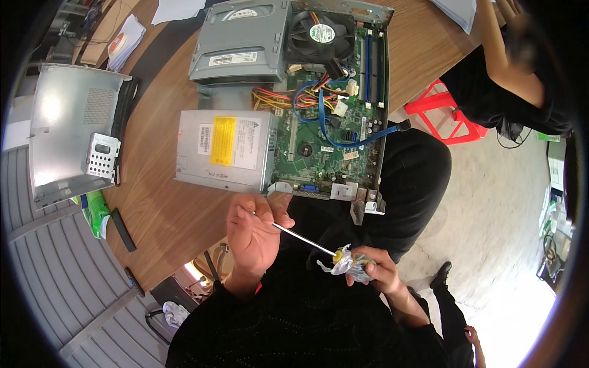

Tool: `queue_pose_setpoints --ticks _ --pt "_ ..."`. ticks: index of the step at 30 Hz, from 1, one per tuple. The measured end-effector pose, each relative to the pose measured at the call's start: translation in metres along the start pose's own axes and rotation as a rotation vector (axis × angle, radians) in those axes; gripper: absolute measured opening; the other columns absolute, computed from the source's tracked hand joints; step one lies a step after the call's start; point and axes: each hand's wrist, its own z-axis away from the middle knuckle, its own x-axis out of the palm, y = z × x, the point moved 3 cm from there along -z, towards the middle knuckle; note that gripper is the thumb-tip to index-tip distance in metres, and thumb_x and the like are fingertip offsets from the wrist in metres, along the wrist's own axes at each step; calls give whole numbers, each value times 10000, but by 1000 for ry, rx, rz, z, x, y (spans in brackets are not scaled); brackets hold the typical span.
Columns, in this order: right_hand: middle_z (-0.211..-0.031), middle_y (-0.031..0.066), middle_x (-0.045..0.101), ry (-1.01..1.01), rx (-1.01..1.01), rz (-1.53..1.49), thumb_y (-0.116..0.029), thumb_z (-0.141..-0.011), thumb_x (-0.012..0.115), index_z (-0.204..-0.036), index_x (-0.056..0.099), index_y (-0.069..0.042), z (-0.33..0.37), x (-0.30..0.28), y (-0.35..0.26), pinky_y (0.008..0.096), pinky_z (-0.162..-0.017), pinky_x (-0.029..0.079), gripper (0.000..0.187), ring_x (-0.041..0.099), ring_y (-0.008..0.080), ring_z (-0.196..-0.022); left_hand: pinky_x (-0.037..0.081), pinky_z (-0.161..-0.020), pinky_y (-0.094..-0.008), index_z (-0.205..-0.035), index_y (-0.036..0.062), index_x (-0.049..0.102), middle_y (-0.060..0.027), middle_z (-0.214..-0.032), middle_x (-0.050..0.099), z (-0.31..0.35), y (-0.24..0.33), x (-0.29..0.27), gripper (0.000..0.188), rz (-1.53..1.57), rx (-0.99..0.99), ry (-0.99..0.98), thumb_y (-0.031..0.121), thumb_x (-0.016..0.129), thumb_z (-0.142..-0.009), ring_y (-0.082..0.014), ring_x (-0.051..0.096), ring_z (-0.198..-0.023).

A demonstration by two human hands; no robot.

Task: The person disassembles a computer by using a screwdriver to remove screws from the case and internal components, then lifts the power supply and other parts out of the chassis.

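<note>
Near the left hand (253,236), the case (385,67) (open) holds a fan (322,34).

1. Wood-grain table (150,162): brown top, curved by the lens; dark band (147,76) across its far-left part.
2. Left of table: grey ribbed wall (37,270), crossed by flat rails.
3. Right of table: red plastic stool (429,103), standing on pale grey concrete floor (491,196); fine cracks.
4. Nearer and farther right of table: strong white light (521,325) washes out the floor.
</note>
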Motion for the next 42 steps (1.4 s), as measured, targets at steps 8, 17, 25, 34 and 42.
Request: queue_pose_setpoints --ticks 8,17,25,34,42 --pt "-854 121 684 -46 22 -35 -410 -948 554 -1263 536 67 -1 -1 5 217 -519 381 572 581 99 -671 567 -766 -431 -1075 86 509 -74 -871 576 -2 1 7 229 14 15 -50 299 428 -1049 -263 622 -805" --pt "-929 161 683 45 -87 -91 -317 -925 627 -1176 504 33 0 -5 8 212 -531 393 448 615 117 -713 566 -779 -426 -1146 78 502 -93 -895 589 -3 -1 16 269 27 25 -102 312 407 -1054 -268 621 -831" --pt "-1007 187 668 62 -180 -117 -325 -915 657 -1183 499 43 3 -7 9 219 -541 426 481 661 165 -758 544 -866 -458 -1240 19 496 -163 -1019 631 1 -12 20 370 30 -8 -241 325 413 -1049 -305 639 -932" --pt "-1035 213 662 119 -283 -157 -364 -892 678 -1173 499 46 6 -17 4 224 -514 418 528 666 179 -724 527 -926 -447 -1279 -20 490 -241 -1215 609 -14 37 25 438 -1032 316 -330 203 636 -931 -367 641 -1071" --pt "-992 211 674 157 -339 -156 -369 -874 700 -1137 502 40 7 -27 -3 237 -522 445 526 681 207 -732 319 -1106 -547 -1375 128 492 -171 -1482 390 -68 103 21 801 -2308 498 -795 246 845 -666 -422 361 -1361"
